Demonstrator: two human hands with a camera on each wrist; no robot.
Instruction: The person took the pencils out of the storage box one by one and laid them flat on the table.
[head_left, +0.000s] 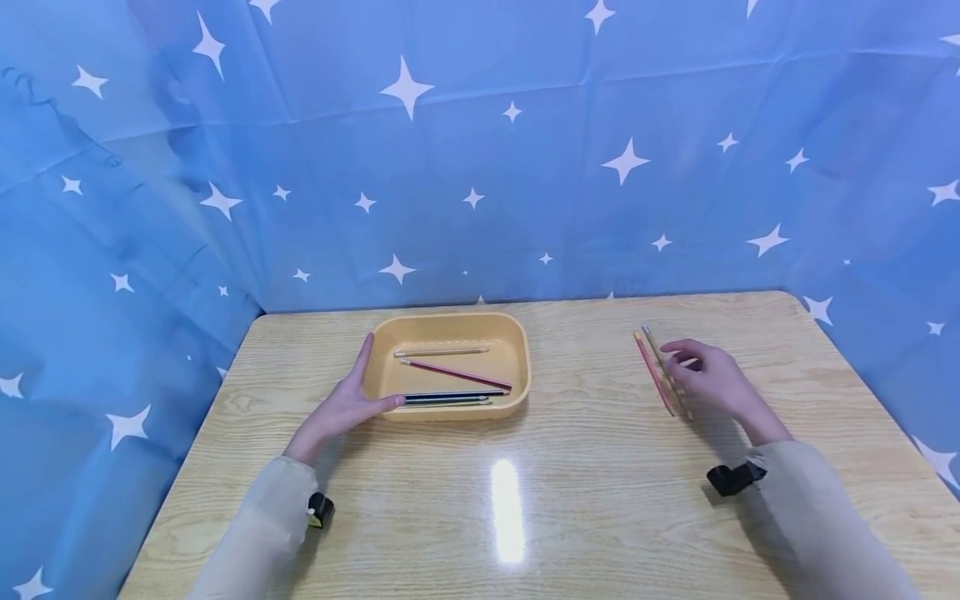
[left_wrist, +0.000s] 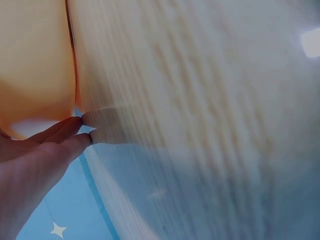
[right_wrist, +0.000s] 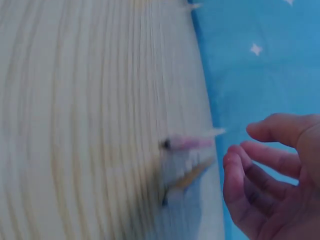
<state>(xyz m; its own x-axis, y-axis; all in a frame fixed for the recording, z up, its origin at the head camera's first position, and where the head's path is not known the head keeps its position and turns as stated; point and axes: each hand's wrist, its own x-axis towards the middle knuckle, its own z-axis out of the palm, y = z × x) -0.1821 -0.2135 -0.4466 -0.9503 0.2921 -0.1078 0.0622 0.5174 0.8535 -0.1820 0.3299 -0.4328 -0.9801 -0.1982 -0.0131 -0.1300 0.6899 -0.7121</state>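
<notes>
A yellow tray point(head_left: 450, 322) sits left of the middle of the table, several pencils lying in it. My left hand point(head_left: 348, 406) rests at its front left corner, fingers straight along the side, thumb by the front rim. In the left wrist view the fingertips point(left_wrist: 75, 125) are right at the tray's wall point(left_wrist: 37, 55). At the right, a pinkish-red pencil point(head_left: 652, 372) and a golden pencil point(head_left: 660, 350) lie close together. Beside them is my right hand point(head_left: 708, 379), fingers loosely bent. The right wrist view shows a gap between its thumb point(right_wrist: 280, 127) and fingers, nothing held.
Inside the tray are a light wood pencil point(head_left: 442, 352), a dark red pencil point(head_left: 453, 374) and dark pencils along the front. A blue star-patterned cloth point(head_left: 480, 150) hangs behind the wood-grain table point(head_left: 600, 500). Lamp light glares on the tabletop.
</notes>
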